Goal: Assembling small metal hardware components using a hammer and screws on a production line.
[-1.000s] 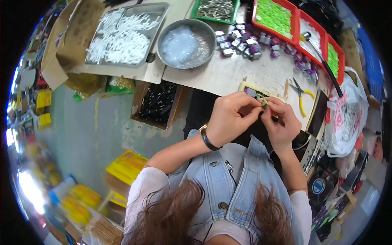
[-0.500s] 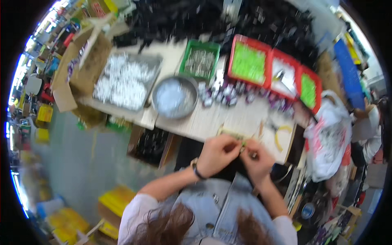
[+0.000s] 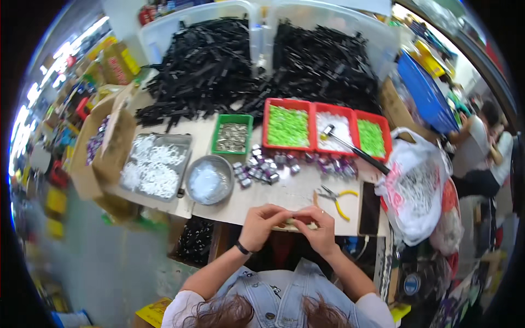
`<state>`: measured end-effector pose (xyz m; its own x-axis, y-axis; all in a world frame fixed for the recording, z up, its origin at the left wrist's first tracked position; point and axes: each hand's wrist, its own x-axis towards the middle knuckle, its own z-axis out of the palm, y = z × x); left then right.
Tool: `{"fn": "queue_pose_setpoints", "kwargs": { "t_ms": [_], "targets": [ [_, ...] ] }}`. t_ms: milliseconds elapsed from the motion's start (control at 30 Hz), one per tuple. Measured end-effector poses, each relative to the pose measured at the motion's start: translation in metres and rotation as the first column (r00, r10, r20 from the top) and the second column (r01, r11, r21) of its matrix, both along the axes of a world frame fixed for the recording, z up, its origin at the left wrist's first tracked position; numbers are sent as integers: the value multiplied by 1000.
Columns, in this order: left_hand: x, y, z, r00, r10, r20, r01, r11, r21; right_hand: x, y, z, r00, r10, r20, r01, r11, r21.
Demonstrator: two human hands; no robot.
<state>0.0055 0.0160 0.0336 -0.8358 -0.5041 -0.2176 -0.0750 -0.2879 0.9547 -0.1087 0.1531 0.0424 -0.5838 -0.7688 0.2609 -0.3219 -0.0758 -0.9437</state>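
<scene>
At the front edge of the table, my left hand (image 3: 262,225) and my right hand (image 3: 317,227) meet with thumbs and fingers pinched together. Whatever they hold is small and mostly hidden by the fingers. A pale wooden-looking piece (image 3: 295,226) shows just beneath the fingertips. Beyond my right hand lie pliers with yellow handles (image 3: 343,206). Small purple and silver parts (image 3: 265,171) are heaped on the table farther back. To the left stands a round metal bowl (image 3: 192,199) with whitish, translucent contents.
A metal tray (image 3: 185,158) of white pieces lies left, by a cardboard box (image 3: 117,142). Behind are a green tray (image 3: 215,136), red trays (image 3: 288,148), a hammer (image 3: 365,154) and black strips (image 3: 213,71). At right are a dark phone (image 3: 369,210) and a white plastic bag (image 3: 415,213).
The view has shifted, taking in more of the black strips and their clear tubs at the back. My hands stay together at the table edge; their fingers have changed position.
</scene>
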Motion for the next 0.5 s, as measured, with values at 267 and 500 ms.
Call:
{"fn": "queue_pose_setpoints", "kwargs": {
  "t_ms": [267,500],
  "targets": [
    [-2,21,7,995,-95,-33,99,984,145,-15,27,12,955,123,-268,-94,988,119],
    [30,35,-9,993,-31,-115,-8,946,-323,9,28,-2,991,73,-117,-55,987,151]
  ]
}}
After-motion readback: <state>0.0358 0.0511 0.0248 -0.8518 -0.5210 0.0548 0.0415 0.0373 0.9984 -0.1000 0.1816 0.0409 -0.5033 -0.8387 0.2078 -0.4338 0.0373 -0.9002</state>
